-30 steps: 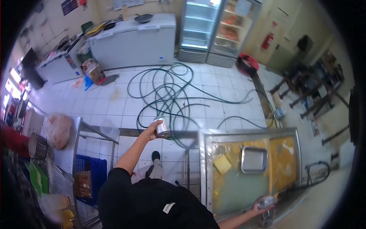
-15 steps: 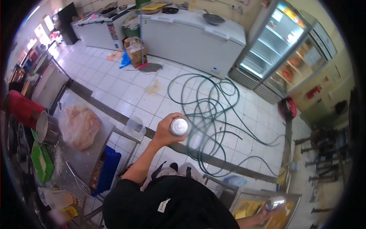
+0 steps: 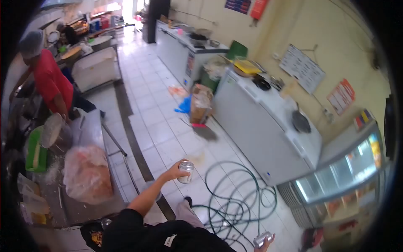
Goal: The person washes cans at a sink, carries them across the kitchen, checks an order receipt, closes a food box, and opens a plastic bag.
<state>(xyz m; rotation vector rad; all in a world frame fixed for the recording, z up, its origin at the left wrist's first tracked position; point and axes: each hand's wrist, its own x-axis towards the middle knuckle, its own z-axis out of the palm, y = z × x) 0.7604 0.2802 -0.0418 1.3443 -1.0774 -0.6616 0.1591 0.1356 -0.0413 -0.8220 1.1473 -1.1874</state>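
Observation:
My left hand (image 3: 174, 171) is wrapped round a small jar (image 3: 186, 172) with a metallic top and a pale label, out in front of me above the tiled floor. Lower right, near the frame's bottom edge, my right hand (image 3: 267, 244) grips a shiny silvery can or jar (image 3: 261, 239). Both containers are off any surface. Beneath and between the hands, a green hose (image 3: 228, 197) lies in loose coils on the floor.
A steel table (image 3: 84, 212) at left bears a bag of pinkish food (image 3: 88, 174), a metal pot (image 3: 56, 132) and a green tray (image 3: 36, 151). Beyond it stands a person in red (image 3: 52, 80). White freezers (image 3: 260, 130) and a glass-door fridge (image 3: 344, 168) stand right.
The view has swung left; the sink has left it and the person in red is now in full view. Both hands still hold their containers, the left one's now turned more upright.

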